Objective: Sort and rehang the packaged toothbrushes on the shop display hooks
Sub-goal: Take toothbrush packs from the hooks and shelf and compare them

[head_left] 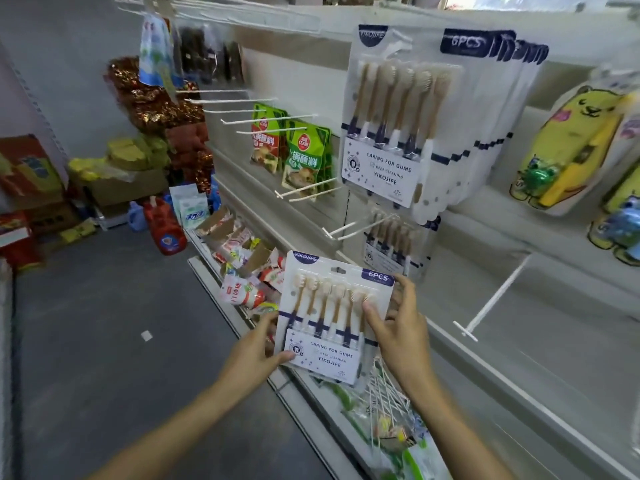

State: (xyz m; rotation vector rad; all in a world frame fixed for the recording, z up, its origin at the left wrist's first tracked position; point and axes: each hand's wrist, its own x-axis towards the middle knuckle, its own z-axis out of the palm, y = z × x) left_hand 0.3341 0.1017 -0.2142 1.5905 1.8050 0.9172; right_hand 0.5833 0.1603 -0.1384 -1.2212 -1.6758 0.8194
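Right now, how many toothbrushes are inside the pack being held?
6: side by side in one row inside the held pack, heads up, gripped by the left hand and right hand.

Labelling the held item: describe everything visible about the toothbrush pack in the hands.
The toothbrush pack is a flat white card with a clear plastic blister over six brushes standing side by side, heads up, tan necks, alternating navy and white handles. Navy corners read YIKOJIFE and 6PCS; the lower label reads CARING FOR GUMS. It has a hang slot on top, is off any hook, and tilts slightly. The left hand pinches its lower left edge; the right hand grips its right edge.
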